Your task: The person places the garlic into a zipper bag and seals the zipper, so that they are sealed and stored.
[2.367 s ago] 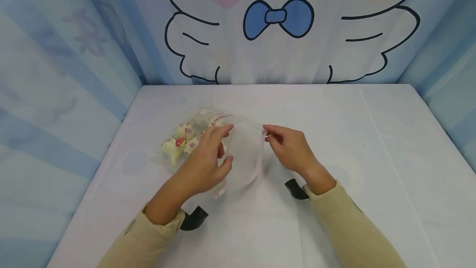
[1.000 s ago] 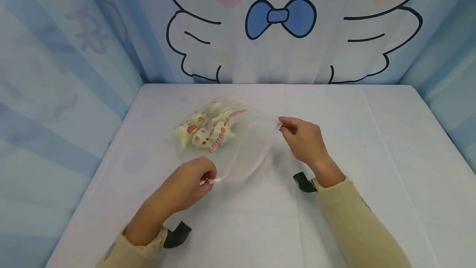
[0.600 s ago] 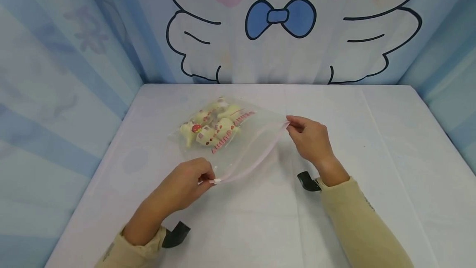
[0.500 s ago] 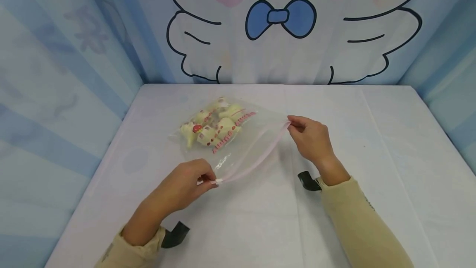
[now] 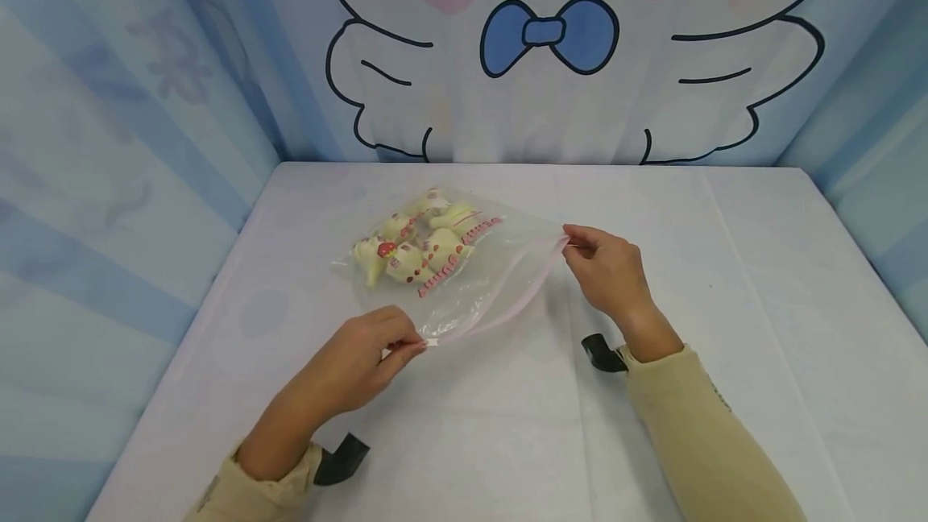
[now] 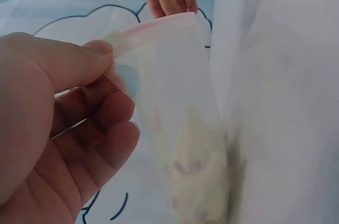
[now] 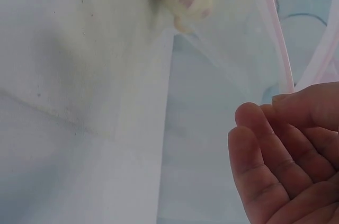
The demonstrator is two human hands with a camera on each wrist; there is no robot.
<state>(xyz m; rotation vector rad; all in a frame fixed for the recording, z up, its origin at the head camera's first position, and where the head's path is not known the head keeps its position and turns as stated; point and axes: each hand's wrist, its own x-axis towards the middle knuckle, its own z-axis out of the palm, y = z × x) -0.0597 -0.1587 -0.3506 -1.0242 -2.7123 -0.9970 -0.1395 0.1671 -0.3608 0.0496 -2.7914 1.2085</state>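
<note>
A clear zip bag [image 5: 500, 276] with red lettering and a pink closure strip is stretched between my two hands. My left hand [image 5: 370, 357] pinches its near corner, right at a small white slider [image 5: 432, 341]. With thumb and fingertips my right hand [image 5: 607, 276] pinches the opposite end of the strip. Inside lie several cream-coloured figures [image 5: 413, 252] with red spots, gathered at the far left of the bag. The left wrist view shows my thumb over the pink strip [image 6: 159, 28]. In the right wrist view the bag's mouth edges [image 7: 283, 54] spread apart above my fingers.
A white cloth-covered table [image 5: 725, 329] lies beneath the bag. Behind it hangs a curtain [image 5: 551, 111] with a cartoon figure and a blue bow tie; blue-and-white curtains [image 5: 109, 184] flank both sides. Black wrist mounts [image 5: 342, 459] stick out from both cuffs.
My left hand has gone from hovering over the bag to pinching its slider corner. My right hand has moved right, pulling the bag's mouth taut and flatter; lately the left corner rose slightly.
</note>
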